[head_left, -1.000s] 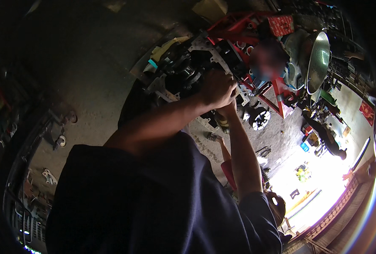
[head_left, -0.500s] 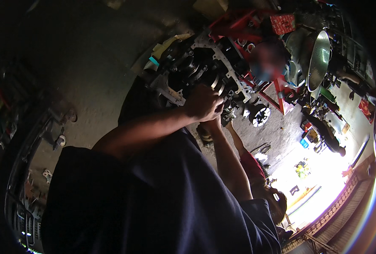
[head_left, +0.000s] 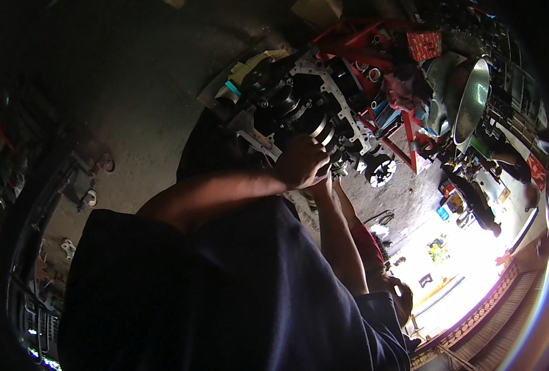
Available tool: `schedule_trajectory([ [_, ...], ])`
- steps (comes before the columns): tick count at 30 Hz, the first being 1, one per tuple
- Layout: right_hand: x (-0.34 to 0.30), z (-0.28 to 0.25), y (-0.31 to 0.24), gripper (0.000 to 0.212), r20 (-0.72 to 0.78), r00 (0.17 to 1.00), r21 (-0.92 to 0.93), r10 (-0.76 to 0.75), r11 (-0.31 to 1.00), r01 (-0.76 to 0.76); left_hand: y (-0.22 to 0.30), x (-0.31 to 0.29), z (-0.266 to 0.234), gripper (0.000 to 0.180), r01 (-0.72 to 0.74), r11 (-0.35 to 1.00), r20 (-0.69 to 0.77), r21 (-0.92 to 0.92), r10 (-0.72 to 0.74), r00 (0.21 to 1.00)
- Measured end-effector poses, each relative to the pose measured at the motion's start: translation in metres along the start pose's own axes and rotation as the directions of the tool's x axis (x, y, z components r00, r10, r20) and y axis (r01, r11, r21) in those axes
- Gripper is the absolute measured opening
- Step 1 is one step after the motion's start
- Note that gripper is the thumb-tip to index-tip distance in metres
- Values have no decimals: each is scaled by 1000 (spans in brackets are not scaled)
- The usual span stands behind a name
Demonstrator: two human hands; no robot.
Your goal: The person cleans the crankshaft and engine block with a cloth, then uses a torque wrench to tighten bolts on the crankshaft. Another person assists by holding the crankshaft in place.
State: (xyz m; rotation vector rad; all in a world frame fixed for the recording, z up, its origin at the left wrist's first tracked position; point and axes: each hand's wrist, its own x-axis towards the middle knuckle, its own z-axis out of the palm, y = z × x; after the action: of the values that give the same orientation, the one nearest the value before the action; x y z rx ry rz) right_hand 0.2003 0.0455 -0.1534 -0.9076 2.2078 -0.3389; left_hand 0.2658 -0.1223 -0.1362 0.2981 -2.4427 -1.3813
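An engine block [head_left: 337,94] lies open ahead of me, its crankshaft [head_left: 319,127] showing bright, curved journals inside a pale metal flange. My left hand [head_left: 302,162] is closed at the near end of the crankshaft, knuckles up. Just below and touching it, my right hand [head_left: 321,186] is closed too. What the two fists grip is hidden behind the fingers. Another person's bare arm [head_left: 343,201] with a red sleeve [head_left: 368,245] reaches in beside my right forearm, toward the same end of the engine; that hand is mostly hidden.
A red metal stand [head_left: 412,142] is at the engine's right, with a dark red cloth [head_left: 405,88] and a red patterned box [head_left: 424,46]. Further right is an oval metal basin [head_left: 474,102]. A round slotted disc [head_left: 382,172] lies on the floor. Yellow cardboard [head_left: 244,69] sits beyond the block.
My two closed hands have shifted slightly toward me, still together at the crankshaft's end. The whole view has tilted a little, moving the engine and stand slightly right and down.
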Motion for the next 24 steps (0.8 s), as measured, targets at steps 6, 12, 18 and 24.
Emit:
schedule_trajectory([
  [6,33,-31,-13,40,161,980,-208,116,975,-81,-6,22,-4,20,170,985,-56,13,-169,984],
  [12,15,1,4,42,81,994,-88,71,994,-64,-10,26,1,29,22,999,236,23,-27,971],
  [18,17,6,12,44,111,989,-148,101,985,-84,-18,12,4,31,50,998,87,-28,-47,995],
  [24,28,-20,-3,44,132,979,13,153,988,-156,-17,14,8,27,17,998,-104,-53,-23,994],
])
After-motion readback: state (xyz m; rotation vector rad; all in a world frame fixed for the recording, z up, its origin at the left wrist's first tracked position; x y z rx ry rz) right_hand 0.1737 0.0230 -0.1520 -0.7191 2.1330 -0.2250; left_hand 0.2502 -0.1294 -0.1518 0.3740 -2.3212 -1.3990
